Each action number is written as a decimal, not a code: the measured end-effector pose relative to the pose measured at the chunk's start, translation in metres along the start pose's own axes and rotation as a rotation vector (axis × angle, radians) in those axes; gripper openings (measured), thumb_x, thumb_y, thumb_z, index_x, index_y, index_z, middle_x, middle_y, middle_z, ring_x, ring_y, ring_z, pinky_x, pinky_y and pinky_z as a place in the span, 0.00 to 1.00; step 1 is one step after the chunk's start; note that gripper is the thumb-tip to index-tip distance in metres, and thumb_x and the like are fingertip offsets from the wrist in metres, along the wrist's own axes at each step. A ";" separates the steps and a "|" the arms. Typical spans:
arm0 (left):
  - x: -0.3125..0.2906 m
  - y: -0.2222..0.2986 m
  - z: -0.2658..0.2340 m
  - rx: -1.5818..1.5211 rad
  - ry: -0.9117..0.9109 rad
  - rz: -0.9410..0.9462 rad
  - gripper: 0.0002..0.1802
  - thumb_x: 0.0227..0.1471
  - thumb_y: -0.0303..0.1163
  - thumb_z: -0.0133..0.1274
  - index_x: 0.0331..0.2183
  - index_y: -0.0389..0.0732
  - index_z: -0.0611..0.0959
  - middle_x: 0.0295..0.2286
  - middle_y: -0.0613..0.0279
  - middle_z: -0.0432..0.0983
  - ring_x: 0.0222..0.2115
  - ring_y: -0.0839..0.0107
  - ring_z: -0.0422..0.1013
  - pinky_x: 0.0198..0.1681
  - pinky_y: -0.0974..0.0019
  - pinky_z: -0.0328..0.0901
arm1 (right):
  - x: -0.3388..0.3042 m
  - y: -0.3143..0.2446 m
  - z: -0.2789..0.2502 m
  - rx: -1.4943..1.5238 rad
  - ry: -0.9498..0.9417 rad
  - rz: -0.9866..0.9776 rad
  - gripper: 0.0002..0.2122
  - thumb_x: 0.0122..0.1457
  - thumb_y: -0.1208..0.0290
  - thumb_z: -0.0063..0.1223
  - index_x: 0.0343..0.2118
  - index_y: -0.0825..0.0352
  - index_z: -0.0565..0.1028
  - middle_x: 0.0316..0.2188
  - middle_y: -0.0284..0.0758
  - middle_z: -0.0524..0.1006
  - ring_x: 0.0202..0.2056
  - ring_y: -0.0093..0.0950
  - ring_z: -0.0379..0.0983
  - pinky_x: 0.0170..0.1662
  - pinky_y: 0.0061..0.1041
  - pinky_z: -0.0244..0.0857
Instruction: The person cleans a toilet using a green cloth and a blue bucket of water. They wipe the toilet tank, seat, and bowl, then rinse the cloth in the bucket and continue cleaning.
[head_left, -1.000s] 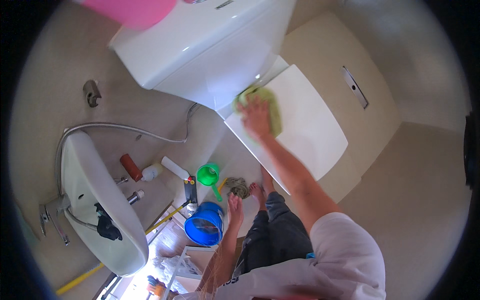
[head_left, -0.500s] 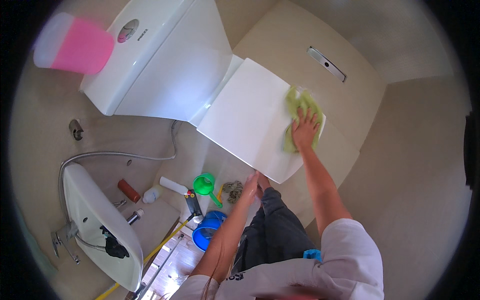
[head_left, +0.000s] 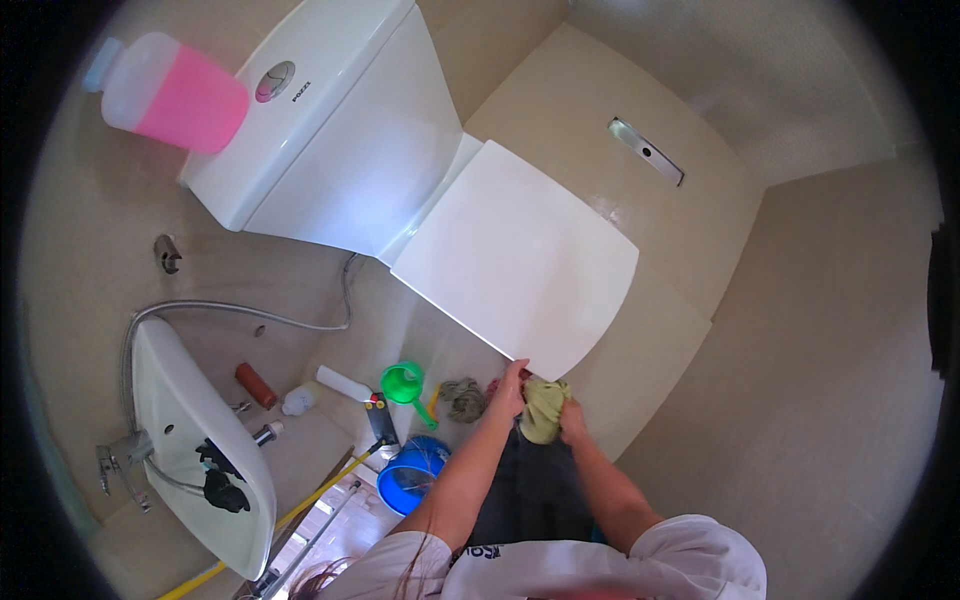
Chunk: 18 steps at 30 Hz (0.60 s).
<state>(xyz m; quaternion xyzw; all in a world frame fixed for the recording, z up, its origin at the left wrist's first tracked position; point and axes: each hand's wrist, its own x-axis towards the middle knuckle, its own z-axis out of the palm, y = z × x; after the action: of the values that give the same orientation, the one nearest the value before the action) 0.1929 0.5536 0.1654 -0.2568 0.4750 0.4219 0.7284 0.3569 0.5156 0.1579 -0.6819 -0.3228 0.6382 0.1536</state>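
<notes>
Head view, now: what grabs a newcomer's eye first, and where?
The closed white toilet lid at the centre, then the bottle of bright pink liquid on the cistern, upper left. At the lid's near edge, the right hand grips a yellow-green cloth, the left hand beside it. Left of the hands: a green dipper and blue bucket.

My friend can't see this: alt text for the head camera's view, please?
A person's right hand grips a green cloth by the white toilet lid, the left hand at the lid's edge. A bottle of pink liquid sits on the tank; a sink, green dipper and blue bucket are to the left.
</notes>
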 end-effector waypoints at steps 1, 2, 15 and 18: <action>-0.003 0.004 -0.019 0.042 0.023 0.045 0.15 0.44 0.45 0.47 0.26 0.42 0.72 0.22 0.64 0.69 0.24 0.70 0.67 0.29 0.64 0.64 | -0.007 -0.008 0.000 0.038 -0.069 0.026 0.15 0.54 0.68 0.38 0.40 0.74 0.66 0.36 0.46 0.70 0.39 0.36 0.66 0.42 0.30 0.59; -0.013 0.002 -0.017 0.182 0.021 0.033 0.15 0.45 0.45 0.47 0.25 0.43 0.71 0.22 0.66 0.69 0.24 0.73 0.65 0.27 0.68 0.62 | -0.012 -0.012 -0.013 0.070 -0.101 0.060 0.15 0.54 0.67 0.37 0.38 0.73 0.67 0.34 0.43 0.71 0.37 0.34 0.67 0.41 0.29 0.60; -0.235 0.156 0.030 -0.136 -0.456 0.528 0.15 0.49 0.37 0.43 0.38 0.40 0.72 0.37 0.60 0.70 0.36 0.64 0.67 0.47 0.54 0.57 | -0.020 -0.128 -0.071 0.574 -0.201 0.003 0.15 0.54 0.68 0.34 0.40 0.71 0.67 0.35 0.35 0.71 0.37 0.26 0.68 0.43 0.23 0.60; -0.251 0.204 0.047 -0.142 -0.366 0.681 0.15 0.51 0.41 0.43 0.35 0.41 0.74 0.32 0.66 0.73 0.32 0.69 0.68 0.46 0.57 0.58 | -0.022 -0.138 -0.064 0.328 -0.232 -0.075 0.14 0.53 0.70 0.36 0.40 0.71 0.68 0.35 0.33 0.71 0.37 0.23 0.67 0.43 0.21 0.59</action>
<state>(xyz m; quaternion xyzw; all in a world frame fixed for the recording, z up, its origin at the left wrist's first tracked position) -0.0084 0.6017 0.4188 -0.0547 0.3648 0.7102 0.5996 0.3861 0.6178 0.2693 -0.5572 -0.2550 0.7503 0.2481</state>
